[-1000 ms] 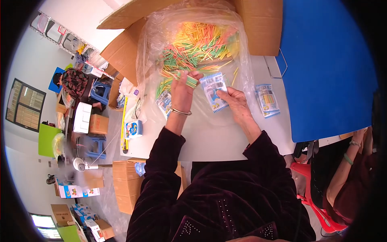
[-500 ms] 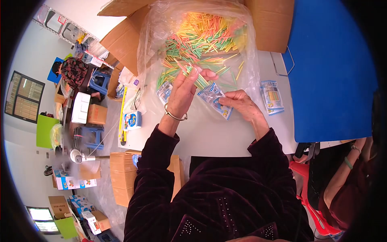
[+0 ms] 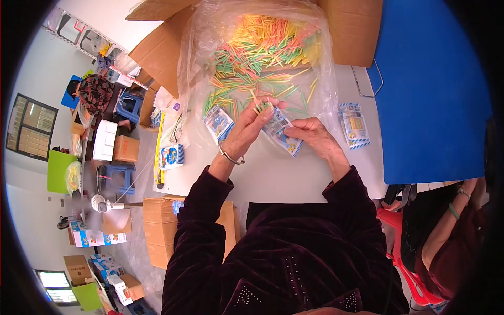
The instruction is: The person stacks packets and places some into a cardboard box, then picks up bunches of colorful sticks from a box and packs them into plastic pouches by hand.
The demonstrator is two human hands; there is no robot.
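My left hand (image 3: 251, 125), with a bangle at the wrist, is closed round a small bundle of coloured sticks (image 3: 259, 106), whose lower ends sit at the mouth of a blue-and-white packet (image 3: 282, 132). The packet's lower part is pinched in my right hand (image 3: 316, 137). Many yellow, pink and green sticks (image 3: 262, 47) lie in a clear plastic bag beyond my hands. Just left of my left hand lies another packet (image 3: 218, 123). A packet with coloured sticks showing through its window (image 3: 355, 126) lies on the table at the right.
A cardboard box (image 3: 349, 31) stands at the table's far side. Glasses (image 3: 177, 128), a yellow ruler (image 3: 161, 152) and a small blue-white pack (image 3: 171, 156) are at the left edge. A blue board (image 3: 430, 94) is at right, with another person's arm (image 3: 443, 231) below. Another person (image 3: 96, 100) sits far left.
My left hand has brought the sticks down into the mouth of the packet. My right hand has stayed on the packet, which has turned to a slant.
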